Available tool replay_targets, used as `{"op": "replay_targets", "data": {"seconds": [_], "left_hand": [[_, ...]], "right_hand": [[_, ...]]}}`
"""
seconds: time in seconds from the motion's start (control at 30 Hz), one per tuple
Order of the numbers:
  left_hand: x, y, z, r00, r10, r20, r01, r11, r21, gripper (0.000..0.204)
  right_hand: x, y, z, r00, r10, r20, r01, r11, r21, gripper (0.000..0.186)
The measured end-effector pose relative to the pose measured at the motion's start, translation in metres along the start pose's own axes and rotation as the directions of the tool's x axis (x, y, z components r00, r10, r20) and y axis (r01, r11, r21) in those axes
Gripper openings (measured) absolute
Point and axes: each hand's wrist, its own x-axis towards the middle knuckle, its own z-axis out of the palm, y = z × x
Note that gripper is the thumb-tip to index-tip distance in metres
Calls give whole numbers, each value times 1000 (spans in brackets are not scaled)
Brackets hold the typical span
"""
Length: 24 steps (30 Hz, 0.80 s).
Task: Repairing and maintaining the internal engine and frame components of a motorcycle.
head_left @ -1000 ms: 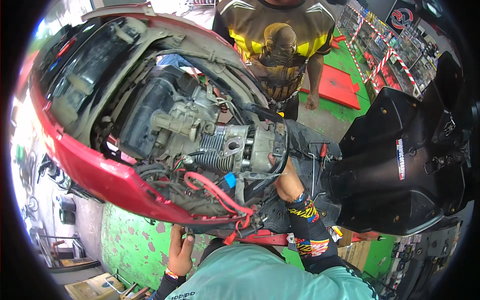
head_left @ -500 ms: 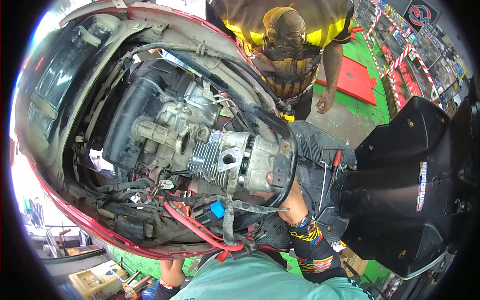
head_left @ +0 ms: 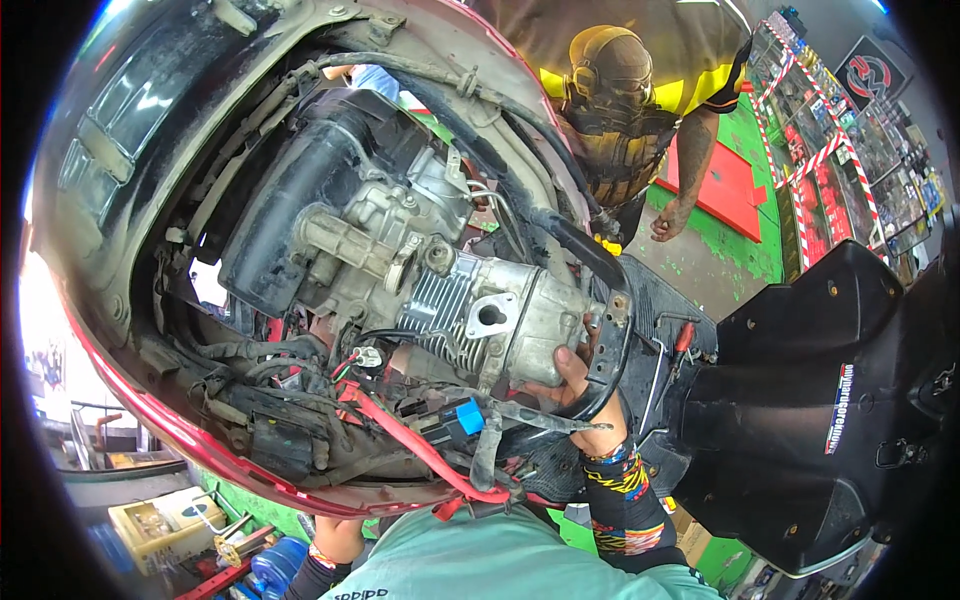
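A scooter engine (head_left: 395, 235) lies exposed inside the red-edged body, with a finned cylinder (head_left: 440, 305) and a metal intake flange (head_left: 491, 316). At its front end sits a grey cylinder head cover (head_left: 548, 318), flush against the head. My right hand (head_left: 578, 385) grips this cover from its near front corner, thumb on top and fingers partly hidden behind it, inside the black frame loop (head_left: 622, 330). My left hand (head_left: 338, 538) reaches up under the near side of the body. Its fingers are hidden by the red rim, so their hold does not show.
A red cable (head_left: 415, 440) and a blue-ended connector (head_left: 468, 416) run along the near side. A red-handled screwdriver (head_left: 684, 338) and metal rods lie on the footboard beside the black front panel (head_left: 790, 400). A co-worker (head_left: 640, 110) stands across from me.
The gap between the cover and the head has closed as my right hand pushed the cover in. My view has shifted, moving the scooter rightward in the picture.
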Motion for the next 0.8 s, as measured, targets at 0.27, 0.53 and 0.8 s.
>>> {"op": "replay_targets", "data": {"seconds": [0.27, 0.53, 0.8], "left_hand": [[16, 20, 5, 959, -283, -12, 250, 868, -429, 17], [29, 54, -19, 1000, -27, 11, 27, 1000, 0, 51], [45, 254, -142, 731, 143, 667, -459, 827, 326, 42]], "right_hand": [[-4, 5, 3, 994, -107, -32, 104, 990, -92, 73], [6, 23, -3, 940, -339, 33, 339, 922, -190, 65], [28, 41, -14, 924, -380, -30, 348, 873, -341, 72]]}}
